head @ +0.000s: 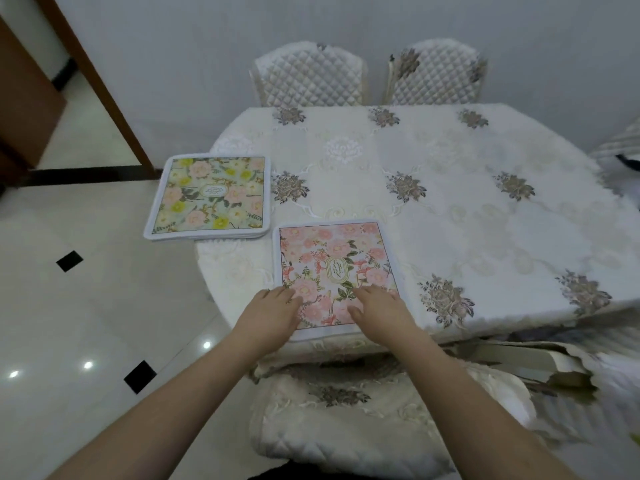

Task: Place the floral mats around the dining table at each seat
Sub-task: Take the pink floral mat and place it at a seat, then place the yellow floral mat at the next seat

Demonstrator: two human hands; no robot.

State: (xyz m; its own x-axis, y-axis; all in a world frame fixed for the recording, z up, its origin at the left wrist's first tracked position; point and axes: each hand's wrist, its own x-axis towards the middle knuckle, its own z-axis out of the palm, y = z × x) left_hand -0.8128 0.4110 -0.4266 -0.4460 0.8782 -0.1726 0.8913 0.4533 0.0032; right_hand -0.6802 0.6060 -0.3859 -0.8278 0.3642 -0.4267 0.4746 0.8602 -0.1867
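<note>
A pink floral mat [332, 261] lies flat near the front edge of the dining table [450, 209], which wears a white embroidered cloth. My left hand [273, 311] rests on the mat's front left corner, fingers spread. My right hand [379, 306] lies flat on its front right part. Neither hand grips anything. A stack of floral mats [209, 197], with a yellow and pink one on top, sits at the table's left end, partly over the edge.
Two quilted white chairs [310, 76] [436, 72] stand at the far side against the wall. A cushioned chair [346, 410] is right below me, tucked at the front edge. Glossy tiled floor [86, 306] lies to the left, with a doorway [69, 98] beyond.
</note>
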